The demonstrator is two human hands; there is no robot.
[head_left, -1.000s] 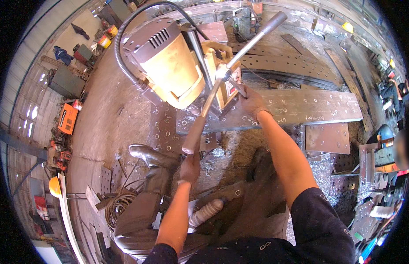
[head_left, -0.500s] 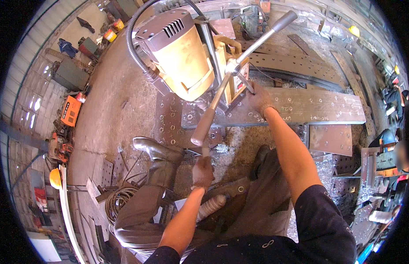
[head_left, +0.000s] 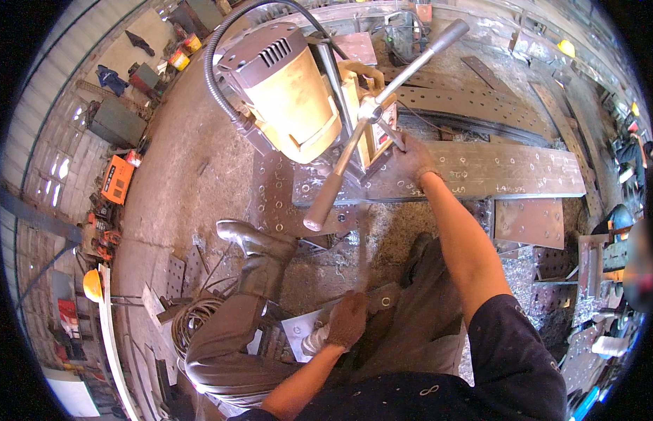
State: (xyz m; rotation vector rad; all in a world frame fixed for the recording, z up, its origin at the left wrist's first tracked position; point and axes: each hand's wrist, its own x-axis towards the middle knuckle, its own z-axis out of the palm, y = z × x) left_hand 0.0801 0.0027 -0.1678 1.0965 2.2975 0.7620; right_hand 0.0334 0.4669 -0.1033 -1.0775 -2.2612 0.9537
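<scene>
A yellow and grey magnetic drill [head_left: 291, 105] stands on a long drilled steel plate [head_left: 495, 168]. My gloved right hand [head_left: 413, 158] is closed round one of the spokes of its feed handle [head_left: 371, 111]. Low in front of me, between my legs, my gloved left hand [head_left: 349, 321] is closed, and a thin rod [head_left: 361, 245], smeared by motion, rises from it toward the plate's near edge. Beside that hand lies a whitish bottle [head_left: 314, 342], partly hidden by it. The drill's cutting end is hidden behind its body and handle.
A coiled hose [head_left: 193, 323] lies left of my leg. Perforated steel plates [head_left: 474, 105] are stacked beyond the drill. An orange machine [head_left: 116, 179] and a yellow helmet [head_left: 93, 285] are at the left. Another person [head_left: 639, 259] is at the far right, blurred.
My left hand has moved down and to the right, away from the drill handle's lower grip and toward the bottle. My right hand stays on the handle, which has barely moved.
</scene>
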